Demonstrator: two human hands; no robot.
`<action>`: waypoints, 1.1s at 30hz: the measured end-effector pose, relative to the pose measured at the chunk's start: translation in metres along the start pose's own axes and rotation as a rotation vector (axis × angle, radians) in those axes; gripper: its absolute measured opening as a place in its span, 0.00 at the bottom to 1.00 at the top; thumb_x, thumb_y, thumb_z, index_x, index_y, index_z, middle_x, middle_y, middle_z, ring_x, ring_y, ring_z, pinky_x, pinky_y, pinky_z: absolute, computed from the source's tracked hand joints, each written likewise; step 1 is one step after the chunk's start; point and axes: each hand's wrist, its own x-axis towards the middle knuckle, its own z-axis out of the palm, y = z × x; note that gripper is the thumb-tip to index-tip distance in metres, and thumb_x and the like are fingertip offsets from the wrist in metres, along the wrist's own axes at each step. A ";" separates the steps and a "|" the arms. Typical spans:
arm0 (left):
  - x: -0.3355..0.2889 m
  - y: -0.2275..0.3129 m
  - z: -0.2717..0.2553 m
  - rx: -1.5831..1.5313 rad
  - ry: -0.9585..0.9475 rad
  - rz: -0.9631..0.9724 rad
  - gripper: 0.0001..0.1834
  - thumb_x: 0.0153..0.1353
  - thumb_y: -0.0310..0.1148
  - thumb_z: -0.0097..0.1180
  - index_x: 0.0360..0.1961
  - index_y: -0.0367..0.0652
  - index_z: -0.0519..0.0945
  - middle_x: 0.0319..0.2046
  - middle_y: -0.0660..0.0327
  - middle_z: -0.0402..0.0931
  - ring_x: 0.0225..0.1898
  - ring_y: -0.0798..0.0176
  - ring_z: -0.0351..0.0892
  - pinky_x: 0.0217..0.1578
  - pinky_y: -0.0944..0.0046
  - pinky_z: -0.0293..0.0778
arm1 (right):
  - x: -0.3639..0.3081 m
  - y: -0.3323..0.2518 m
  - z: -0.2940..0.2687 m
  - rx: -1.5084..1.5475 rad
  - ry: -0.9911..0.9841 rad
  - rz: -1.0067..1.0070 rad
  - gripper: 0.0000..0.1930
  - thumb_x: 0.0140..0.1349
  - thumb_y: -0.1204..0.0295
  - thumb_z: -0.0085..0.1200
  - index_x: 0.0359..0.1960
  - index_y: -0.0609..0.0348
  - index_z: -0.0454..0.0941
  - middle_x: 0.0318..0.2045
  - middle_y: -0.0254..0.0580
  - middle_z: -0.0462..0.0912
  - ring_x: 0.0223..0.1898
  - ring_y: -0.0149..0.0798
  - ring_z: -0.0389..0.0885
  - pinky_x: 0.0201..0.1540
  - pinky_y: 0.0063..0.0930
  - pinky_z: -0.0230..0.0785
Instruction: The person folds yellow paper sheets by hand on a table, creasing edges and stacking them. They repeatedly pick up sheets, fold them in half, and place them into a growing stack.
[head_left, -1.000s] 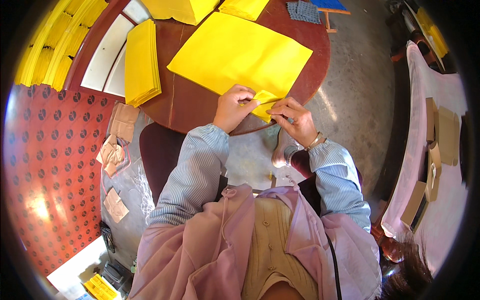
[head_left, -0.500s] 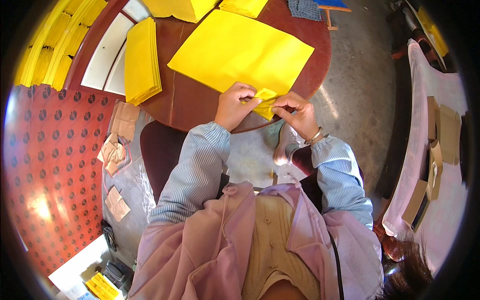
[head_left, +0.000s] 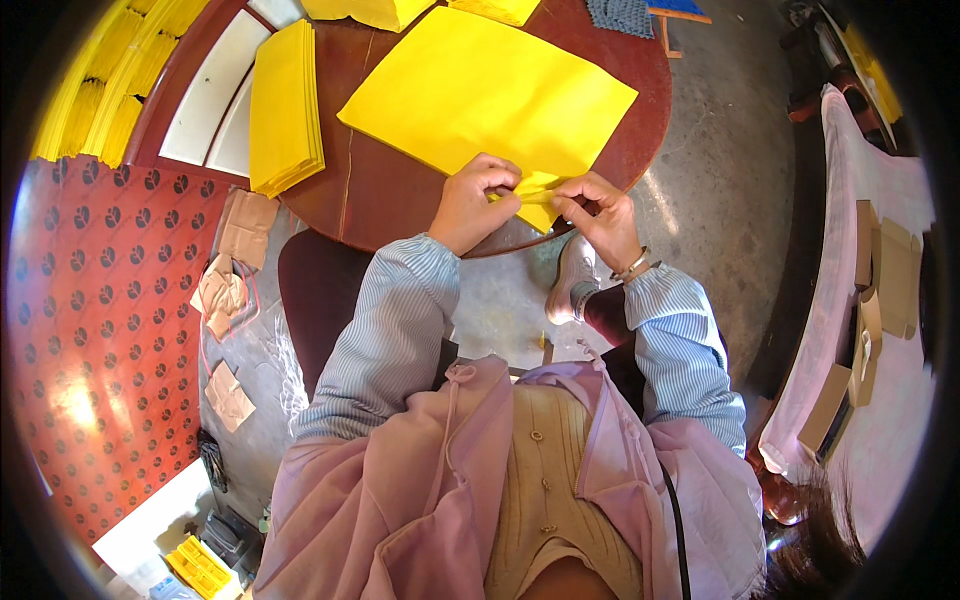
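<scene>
A large flat yellow sheet (head_left: 490, 90) lies on the round brown table (head_left: 385, 195), its near edge crumpled and folded between my hands. I cannot make out whether it is paper or cloth. My left hand (head_left: 475, 205) is closed, its thumb and curled fingers pinching the folded edge from the left. On the other side, my right hand (head_left: 605, 220) grips the same edge between thumb and fingers. A small flap of the sheet (head_left: 538, 214) hangs down between the two hands at the table's rim.
To the left stands a pile of folded yellow sheets (head_left: 284, 105). More yellow pieces (head_left: 370, 10) lie at the table's far side, near a grey textured cloth (head_left: 620, 16). Open cardboard boxes (head_left: 865, 330) rest on a pink cover at right. Brown paper (head_left: 222, 295) lies at left.
My right hand has shifted slightly right along the fold. The crumpled edge between my hands looks flatter and more stretched. Both hands keep their grip, and the view has tilted slightly.
</scene>
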 end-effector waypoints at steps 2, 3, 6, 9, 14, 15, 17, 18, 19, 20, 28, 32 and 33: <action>-0.002 0.001 -0.001 -0.005 -0.036 0.047 0.14 0.59 0.24 0.68 0.46 0.32 0.86 0.49 0.57 0.81 0.48 0.62 0.84 0.51 0.65 0.81 | 0.000 0.001 0.003 0.048 0.014 0.048 0.06 0.65 0.75 0.68 0.41 0.63 0.89 0.34 0.33 0.88 0.33 0.25 0.84 0.39 0.20 0.76; -0.003 0.002 -0.001 -0.020 -0.050 0.080 0.14 0.58 0.23 0.68 0.47 0.33 0.85 0.49 0.57 0.81 0.48 0.62 0.84 0.51 0.65 0.80 | 0.000 0.002 0.003 0.035 0.019 0.021 0.06 0.66 0.75 0.68 0.41 0.62 0.89 0.35 0.33 0.88 0.34 0.25 0.84 0.39 0.21 0.76; -0.004 0.002 0.002 0.036 -0.027 0.096 0.15 0.57 0.24 0.71 0.46 0.34 0.85 0.48 0.58 0.80 0.46 0.62 0.84 0.50 0.66 0.81 | -0.001 0.002 0.006 0.003 0.031 -0.018 0.06 0.66 0.75 0.68 0.42 0.62 0.89 0.35 0.34 0.88 0.35 0.27 0.85 0.40 0.22 0.77; -0.003 0.001 0.007 0.038 0.025 0.070 0.16 0.53 0.25 0.75 0.42 0.34 0.86 0.47 0.56 0.81 0.43 0.59 0.87 0.49 0.64 0.84 | -0.001 0.001 0.007 -0.006 0.038 -0.034 0.06 0.67 0.75 0.67 0.43 0.62 0.89 0.36 0.36 0.89 0.36 0.28 0.86 0.40 0.23 0.78; -0.003 0.001 0.009 0.115 0.055 0.065 0.15 0.54 0.25 0.75 0.41 0.33 0.85 0.46 0.55 0.81 0.43 0.59 0.87 0.48 0.64 0.85 | 0.001 -0.004 0.008 -0.059 0.056 -0.123 0.06 0.66 0.76 0.68 0.43 0.62 0.89 0.38 0.37 0.88 0.37 0.30 0.86 0.41 0.24 0.78; -0.004 0.002 0.009 0.115 0.059 0.066 0.15 0.55 0.25 0.75 0.41 0.33 0.85 0.46 0.55 0.81 0.43 0.58 0.87 0.48 0.64 0.85 | 0.001 -0.006 0.007 -0.067 0.036 -0.139 0.06 0.65 0.77 0.68 0.43 0.61 0.89 0.38 0.37 0.88 0.37 0.30 0.86 0.41 0.25 0.78; -0.003 0.002 0.008 0.112 0.054 0.065 0.14 0.56 0.25 0.74 0.42 0.32 0.85 0.46 0.55 0.81 0.43 0.58 0.87 0.48 0.64 0.85 | 0.001 -0.009 0.005 -0.077 -0.004 -0.166 0.07 0.64 0.78 0.69 0.44 0.61 0.89 0.39 0.37 0.87 0.36 0.30 0.86 0.41 0.25 0.78; -0.003 0.002 0.008 0.111 0.051 0.065 0.13 0.56 0.24 0.74 0.42 0.32 0.85 0.47 0.55 0.81 0.43 0.58 0.88 0.48 0.64 0.85 | 0.002 -0.010 0.005 -0.101 -0.016 -0.185 0.08 0.63 0.79 0.69 0.43 0.60 0.89 0.39 0.37 0.87 0.36 0.30 0.86 0.41 0.25 0.79; -0.003 0.002 0.007 0.102 0.045 0.067 0.13 0.56 0.24 0.74 0.42 0.32 0.85 0.47 0.55 0.81 0.44 0.58 0.88 0.49 0.64 0.85 | 0.002 -0.011 0.003 -0.125 -0.028 -0.204 0.08 0.62 0.79 0.70 0.43 0.60 0.89 0.39 0.37 0.87 0.36 0.31 0.86 0.41 0.26 0.79; -0.003 0.002 0.007 0.092 0.039 0.070 0.13 0.56 0.24 0.74 0.42 0.32 0.85 0.47 0.55 0.81 0.44 0.58 0.88 0.49 0.63 0.85 | 0.002 -0.012 0.002 -0.150 -0.038 -0.224 0.09 0.62 0.80 0.70 0.43 0.60 0.89 0.40 0.37 0.86 0.36 0.31 0.86 0.40 0.26 0.79; -0.004 -0.003 0.008 0.090 0.052 0.086 0.13 0.56 0.24 0.73 0.42 0.33 0.86 0.48 0.55 0.81 0.44 0.57 0.87 0.48 0.63 0.84 | 0.007 -0.013 0.002 -0.322 -0.006 -0.379 0.08 0.57 0.78 0.71 0.38 0.57 0.87 0.37 0.38 0.88 0.40 0.41 0.86 0.44 0.33 0.80; -0.005 -0.004 0.012 0.110 0.079 0.094 0.13 0.54 0.25 0.74 0.41 0.34 0.85 0.47 0.56 0.81 0.43 0.57 0.87 0.46 0.62 0.84 | 0.008 -0.013 0.006 -0.330 0.020 -0.375 0.07 0.57 0.77 0.71 0.36 0.57 0.87 0.36 0.37 0.89 0.40 0.42 0.85 0.45 0.34 0.78; -0.005 -0.004 0.012 0.116 0.090 0.095 0.13 0.54 0.25 0.74 0.40 0.34 0.85 0.46 0.56 0.81 0.43 0.57 0.86 0.46 0.62 0.84 | 0.009 -0.013 0.005 -0.336 0.023 -0.382 0.07 0.57 0.77 0.71 0.36 0.57 0.87 0.36 0.37 0.89 0.40 0.42 0.85 0.45 0.34 0.78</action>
